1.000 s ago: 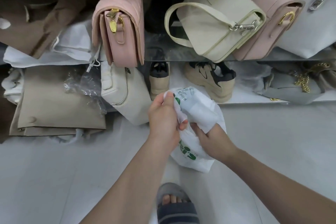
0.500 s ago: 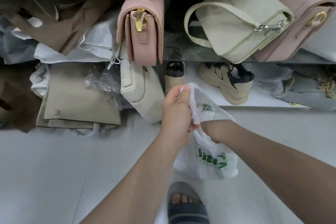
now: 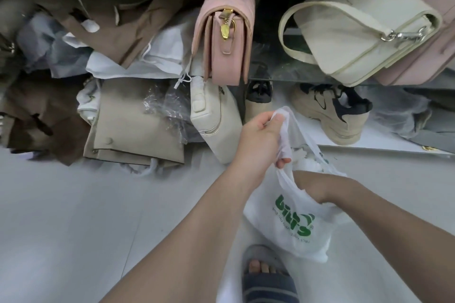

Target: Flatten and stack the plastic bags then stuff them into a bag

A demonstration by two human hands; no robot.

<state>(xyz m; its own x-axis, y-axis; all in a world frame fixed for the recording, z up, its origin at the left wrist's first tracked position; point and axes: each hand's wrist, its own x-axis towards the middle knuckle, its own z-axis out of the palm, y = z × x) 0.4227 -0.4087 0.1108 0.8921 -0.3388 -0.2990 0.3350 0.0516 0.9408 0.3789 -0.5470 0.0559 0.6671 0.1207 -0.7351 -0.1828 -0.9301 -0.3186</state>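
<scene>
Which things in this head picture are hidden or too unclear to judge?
- Right hand: inside the white plastic bag, head view; only the wrist shows, so its grip is unknown.
- Bag contents: only white crumpled material at the mouth.
- Small print under the green logo: too small to read.
- Left hand: gathers the bag's handle; fingertips hidden behind the plastic.

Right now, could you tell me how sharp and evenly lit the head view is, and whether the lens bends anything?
Head view: soft, even light, no hard shadows on the floor. The left hand and the white bag, with its green print, are sharp. The far left edge smears. The wide lens bows the shelf and stretches both forearms. The right hand is hidden inside the bag.
</scene>
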